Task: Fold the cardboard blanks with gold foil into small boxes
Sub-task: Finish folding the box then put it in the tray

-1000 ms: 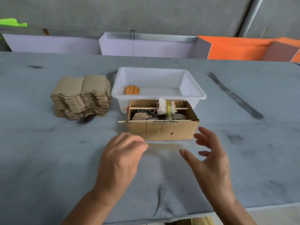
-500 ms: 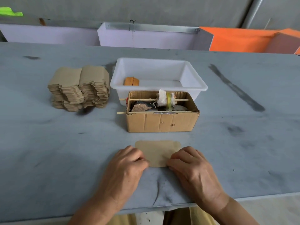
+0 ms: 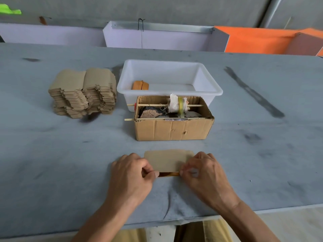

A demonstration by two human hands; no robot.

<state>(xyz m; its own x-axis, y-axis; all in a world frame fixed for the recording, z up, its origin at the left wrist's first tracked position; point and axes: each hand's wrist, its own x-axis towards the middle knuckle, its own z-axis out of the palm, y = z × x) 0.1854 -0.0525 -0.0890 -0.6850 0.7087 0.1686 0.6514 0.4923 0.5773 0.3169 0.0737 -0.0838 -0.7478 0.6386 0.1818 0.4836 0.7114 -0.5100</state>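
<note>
I see a matt brown cardboard blank point(image 3: 167, 160) on the desk point(image 3: 52, 154), whose grey covering looks like soft, slightly fuzzy cloth with dark smudges. A glossy gold strip point(image 3: 169, 174) shines at the blank's near edge. The stack of blanks point(image 3: 82, 93) is the same dull, rough-edged card. The tub point(image 3: 167, 79) is smooth white plastic with a faint sheen. The corrugated box point(image 3: 173, 129) is creased matt cardboard, crossed by thin wooden sticks point(image 3: 157, 105) carrying frayed white cloth point(image 3: 173, 103).

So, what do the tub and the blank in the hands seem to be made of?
Tub: looks like white plastic, smooth, slightly translucent, with a moulded rolled rim. Blank: thin brown card, matte, with a shiny gold strip at its near edge, probably foil. Both hands pinch it, left and right.
</note>
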